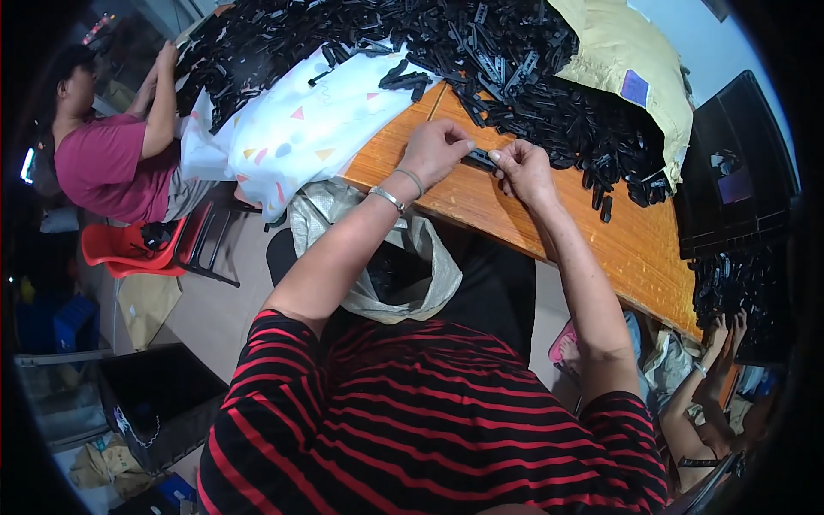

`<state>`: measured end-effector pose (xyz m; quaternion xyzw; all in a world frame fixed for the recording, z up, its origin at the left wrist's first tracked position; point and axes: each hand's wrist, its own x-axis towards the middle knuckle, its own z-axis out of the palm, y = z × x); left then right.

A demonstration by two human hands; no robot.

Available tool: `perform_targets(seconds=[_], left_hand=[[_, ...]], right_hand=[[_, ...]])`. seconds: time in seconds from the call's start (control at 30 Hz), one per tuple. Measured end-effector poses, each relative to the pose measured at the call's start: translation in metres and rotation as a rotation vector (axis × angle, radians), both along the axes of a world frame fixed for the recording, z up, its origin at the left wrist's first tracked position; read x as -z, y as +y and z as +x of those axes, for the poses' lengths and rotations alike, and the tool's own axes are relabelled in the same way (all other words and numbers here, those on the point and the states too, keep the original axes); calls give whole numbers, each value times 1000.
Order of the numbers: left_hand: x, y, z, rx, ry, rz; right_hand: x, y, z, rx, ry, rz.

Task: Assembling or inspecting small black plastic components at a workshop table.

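black strip (482, 158) bridges left hand (434, 156) and right hand (525, 175).

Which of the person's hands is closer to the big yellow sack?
The right hand. It pinches a small black piece, below and left of the yellow sack in the picture; the left hand, at the piece's other end, is farther left.

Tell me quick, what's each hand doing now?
Left hand: closed, pinching one end of a small black strip.
Right hand: closed, pinching the strip's other end.
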<state>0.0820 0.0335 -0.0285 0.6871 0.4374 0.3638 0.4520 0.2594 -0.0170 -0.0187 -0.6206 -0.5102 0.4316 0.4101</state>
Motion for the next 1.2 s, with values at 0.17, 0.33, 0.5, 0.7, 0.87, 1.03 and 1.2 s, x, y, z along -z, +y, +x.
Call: perform_targets(seconds=[0.17,0.33,0.5,0.7,0.87,1.03,1.2], left_hand=[[3,0,-2,-38,80,73],[-4,8,3,-83,272,105],[-3,2,1,-120,339,164],[-6,-28,-39,118,373,109],[-25,-41,-70,134,260,66],[-23,1,-21,-28,434,629],[-4,44,13,-56,474,857]], right_hand=[[-2,3,-7,-3,-97,-13],[-2,12,-5,4,-269,-54],[6,12,-9,-11,-511,60],[13,-23,-4,-295,-473,244],[-22,-26,11,-161,-569,170],[-33,13,19,58,-947,485],[-10,30,28,-17,-1133,411]])
